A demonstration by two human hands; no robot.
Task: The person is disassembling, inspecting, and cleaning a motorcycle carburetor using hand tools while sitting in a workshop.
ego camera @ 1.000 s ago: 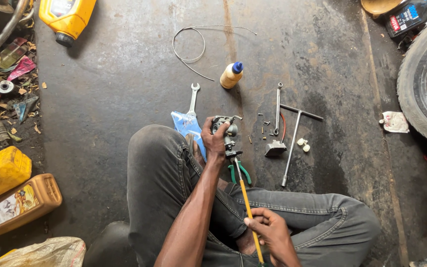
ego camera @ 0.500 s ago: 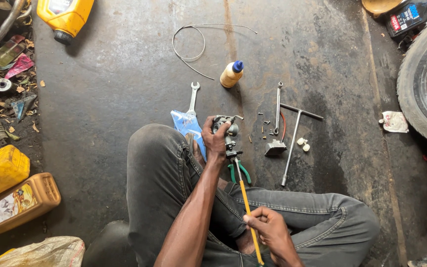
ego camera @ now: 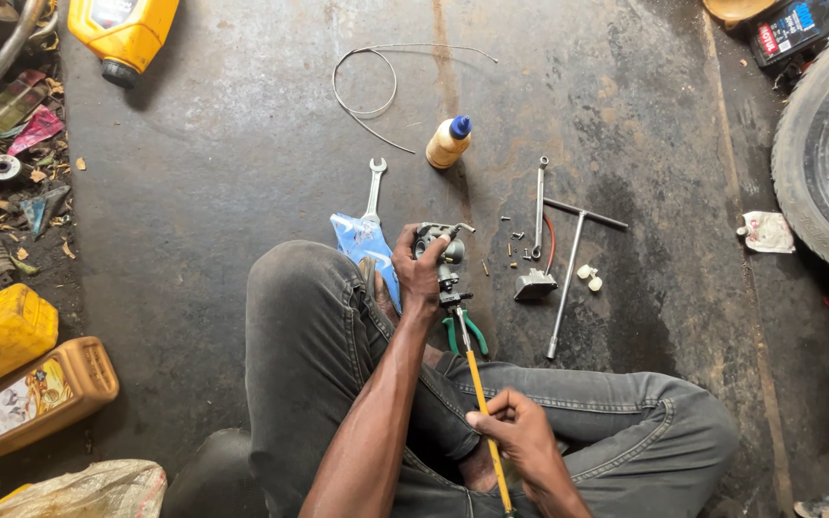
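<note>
I sit on the floor with my knees apart. My left hand (ego camera: 417, 269) grips a small grey metal carburettor-like part (ego camera: 438, 247) just past my left knee. My right hand (ego camera: 520, 436) holds a long yellow-handled screwdriver (ego camera: 480, 398) whose tip reaches up into the underside of that part. Green-handled pliers (ego camera: 464, 331) lie under the shaft, on the floor between my legs. A blue plastic scrap (ego camera: 362, 240) lies beside my left hand.
On the dark floor ahead lie a spanner (ego camera: 374, 187), a bent wire cable (ego camera: 371, 82), a small blue-capped bottle (ego camera: 448, 142), a T-handle wrench (ego camera: 568, 273), loose screws and small parts (ego camera: 534, 283). Yellow oil jugs (ego camera: 11, 369) stand left, a tyre (ego camera: 822, 163) right.
My right hand has shifted slightly on the screwdriver handle; the left hand and the metal part stay where they were.
</note>
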